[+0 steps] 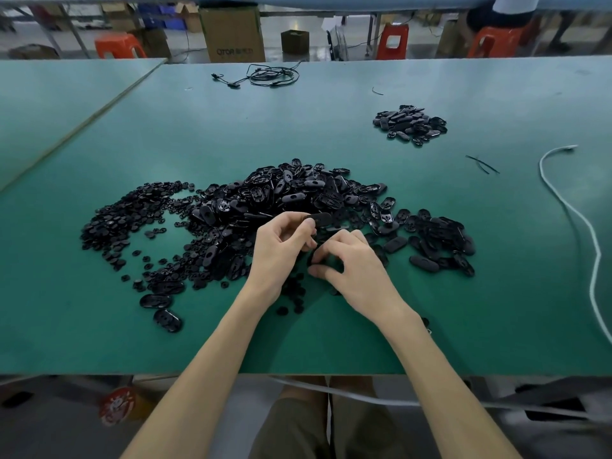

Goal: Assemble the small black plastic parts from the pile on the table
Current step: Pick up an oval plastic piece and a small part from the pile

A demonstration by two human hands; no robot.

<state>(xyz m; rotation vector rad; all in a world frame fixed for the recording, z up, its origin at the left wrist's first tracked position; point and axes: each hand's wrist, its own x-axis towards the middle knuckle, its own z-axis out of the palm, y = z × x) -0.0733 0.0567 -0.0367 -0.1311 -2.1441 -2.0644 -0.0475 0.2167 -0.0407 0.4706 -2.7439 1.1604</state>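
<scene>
The right hand (351, 263) curls its fingers over the parts beneath, so whether it pinches one cannot be told. The thumb of the left hand (281, 246) hides part of the oval piece (320, 218) it pinches. The small round parts (132, 220) are too small to tell in detail. The white cable (586, 233) runs off the right edge, and the top edge cuts off a seated person (496, 11).

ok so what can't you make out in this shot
Head view: whether the right hand holds anything; its curled fingers cover the spot.
Head view: most of the oval part pinched by the left hand; the thumb hides it.
Head view: whether the far pile is assembled pieces; too small.
</scene>
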